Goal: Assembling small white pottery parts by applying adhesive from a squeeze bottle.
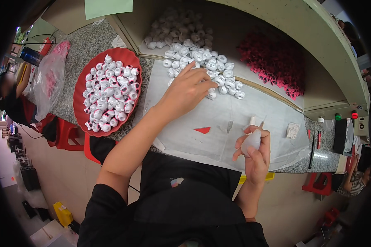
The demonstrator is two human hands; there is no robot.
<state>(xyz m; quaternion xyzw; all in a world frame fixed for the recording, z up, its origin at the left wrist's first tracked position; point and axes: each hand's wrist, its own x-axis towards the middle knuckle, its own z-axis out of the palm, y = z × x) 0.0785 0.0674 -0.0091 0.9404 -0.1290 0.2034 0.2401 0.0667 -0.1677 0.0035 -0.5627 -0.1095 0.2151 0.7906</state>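
Note:
My left hand (188, 88) reaches over a loose heap of small white rounded pieces (226, 74). Its outer fingers stretch out, while the index finger bends down onto a white piece (211, 95) at the heap's near edge; the thumb tip is hidden. In my right hand (257, 154), above the right part of the sheet, is a whitish squeeze bottle (251, 142) with a thin needle tip pointing up and away. A red scalloped tray (79, 94) on the left holds many similar white pieces with pink and dark spots.
White sheeting (181, 127) covers the granite worktop, with a red scrap (202, 130) and crumpled tissue (292, 130) on it. Beyond stands a pale shelf unit (338, 53) containing more white pieces and a pink-red heap (272, 61). A clear plastic bag (49, 78) lies left of the tray.

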